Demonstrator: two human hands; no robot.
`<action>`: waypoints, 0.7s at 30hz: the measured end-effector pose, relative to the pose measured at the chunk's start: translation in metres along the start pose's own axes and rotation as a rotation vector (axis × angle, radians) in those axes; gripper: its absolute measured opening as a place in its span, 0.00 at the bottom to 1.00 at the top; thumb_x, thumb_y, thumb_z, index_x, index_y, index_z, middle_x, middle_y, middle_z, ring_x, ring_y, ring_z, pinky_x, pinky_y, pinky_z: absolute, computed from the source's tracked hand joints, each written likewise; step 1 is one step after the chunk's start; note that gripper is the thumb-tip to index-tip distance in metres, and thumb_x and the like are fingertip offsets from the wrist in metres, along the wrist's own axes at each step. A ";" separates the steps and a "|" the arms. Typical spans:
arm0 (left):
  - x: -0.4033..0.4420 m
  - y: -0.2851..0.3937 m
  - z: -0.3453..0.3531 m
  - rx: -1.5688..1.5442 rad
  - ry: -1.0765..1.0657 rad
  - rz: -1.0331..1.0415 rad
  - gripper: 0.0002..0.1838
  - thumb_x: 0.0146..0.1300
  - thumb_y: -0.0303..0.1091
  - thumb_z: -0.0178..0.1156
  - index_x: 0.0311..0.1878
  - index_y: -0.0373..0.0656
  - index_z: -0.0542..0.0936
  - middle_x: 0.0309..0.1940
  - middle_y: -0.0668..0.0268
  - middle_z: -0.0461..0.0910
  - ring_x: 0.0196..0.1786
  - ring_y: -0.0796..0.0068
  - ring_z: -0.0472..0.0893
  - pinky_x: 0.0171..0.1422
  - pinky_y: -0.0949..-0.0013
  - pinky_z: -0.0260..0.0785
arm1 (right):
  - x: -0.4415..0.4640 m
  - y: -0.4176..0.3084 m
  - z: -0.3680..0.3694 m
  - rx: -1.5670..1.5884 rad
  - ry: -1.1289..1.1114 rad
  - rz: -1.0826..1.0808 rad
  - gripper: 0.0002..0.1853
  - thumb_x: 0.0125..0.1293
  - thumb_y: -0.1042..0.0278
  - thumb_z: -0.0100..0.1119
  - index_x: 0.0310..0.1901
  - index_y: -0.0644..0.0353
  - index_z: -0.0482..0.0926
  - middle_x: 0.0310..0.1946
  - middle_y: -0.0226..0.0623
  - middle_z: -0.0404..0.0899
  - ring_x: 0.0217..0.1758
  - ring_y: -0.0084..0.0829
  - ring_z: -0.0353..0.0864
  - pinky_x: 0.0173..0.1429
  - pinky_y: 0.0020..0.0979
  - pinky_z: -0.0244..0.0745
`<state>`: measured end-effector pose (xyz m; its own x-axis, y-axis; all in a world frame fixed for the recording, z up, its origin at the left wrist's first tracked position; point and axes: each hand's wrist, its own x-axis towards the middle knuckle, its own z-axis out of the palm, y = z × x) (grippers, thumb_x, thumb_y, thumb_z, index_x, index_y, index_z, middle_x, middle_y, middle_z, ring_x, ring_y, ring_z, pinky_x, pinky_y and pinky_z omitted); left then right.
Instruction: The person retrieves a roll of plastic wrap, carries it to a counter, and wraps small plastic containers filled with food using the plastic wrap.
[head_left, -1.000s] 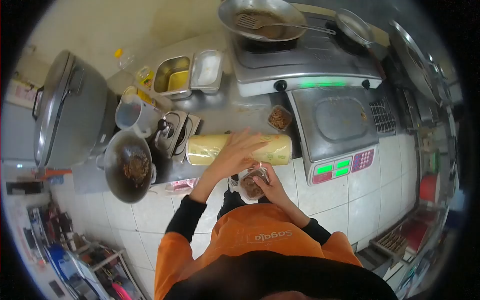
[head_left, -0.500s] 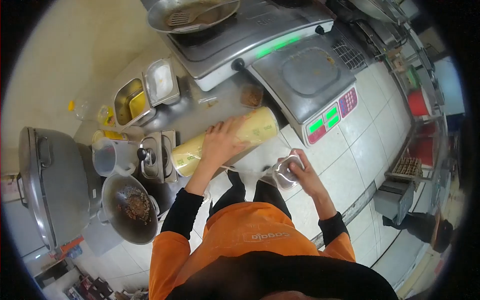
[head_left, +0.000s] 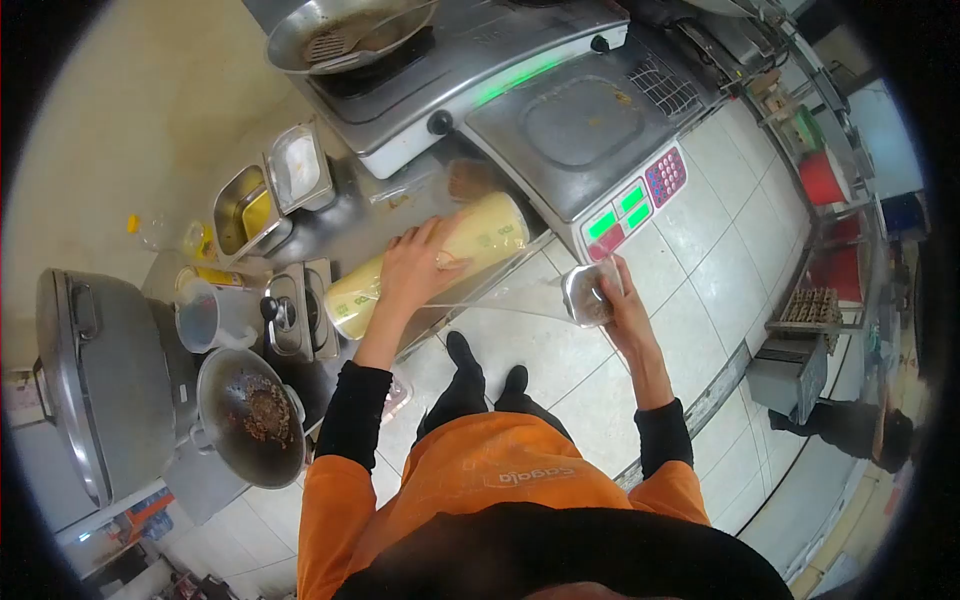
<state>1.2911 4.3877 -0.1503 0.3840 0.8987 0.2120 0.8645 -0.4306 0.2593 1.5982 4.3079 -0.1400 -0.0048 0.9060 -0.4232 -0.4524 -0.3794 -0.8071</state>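
While L hand (head_left: 413,264) bears on roll: palm down atop wrap roll (head_left: 492,233), fingers part-spread, lightly bent over curve; no full wraparound grip seen.
R hand (head_left: 626,315): closed on clear tub (head_left: 586,298), thumb on near face, other fingers behind; tub tilted, dark contents visible thru wall.
Tub pos.: in R hand, past edge of counter (head_left: 343,224), above floor (head_left: 580,390); well apart from L hand.
Film (head_left: 510,308): clear strip, spans gap btwn roll side & tub; exact start nr L hand can't tell.
Change vs. moment ago: R hand & tub farther from L hand, nearer scale (head_left: 580,125); film span longer; L hand still on roll.
Meaning (judged): film being drawn off roll; L hand steadies, R hand takes the pull.
Beyond R fingertips: scale, display (head_left: 632,198) lit green; front corner likely limits R-hand travel that way; depth gap can't tell.
Beyond L hand: food box (head_left: 468,178) behind roll, partly hidden by it; stove (head_left: 490,62) farther out w/ frying pan (head_left: 300,38).
Left of L hand: steel inserts (head_left: 288,322), white jug (head_left: 205,322), two-handled pan (head_left: 228,440) w/ brown food; all clear of film.
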 end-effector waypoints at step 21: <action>0.002 -0.004 -0.001 -0.045 -0.028 -0.023 0.37 0.52 0.54 0.63 0.66 0.60 0.65 0.56 0.61 0.74 0.49 0.57 0.78 0.55 0.57 0.68 | 0.006 0.005 -0.032 0.011 0.152 -0.023 0.24 0.70 0.60 0.50 0.66 0.45 0.57 0.51 0.31 0.71 0.51 0.27 0.75 0.44 0.37 0.78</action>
<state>1.2879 4.3913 -0.1503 0.3737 0.9100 0.1794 0.8580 -0.4127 0.3059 1.6250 4.3052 -0.1595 0.1405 0.8753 -0.4628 -0.4609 -0.3559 -0.8130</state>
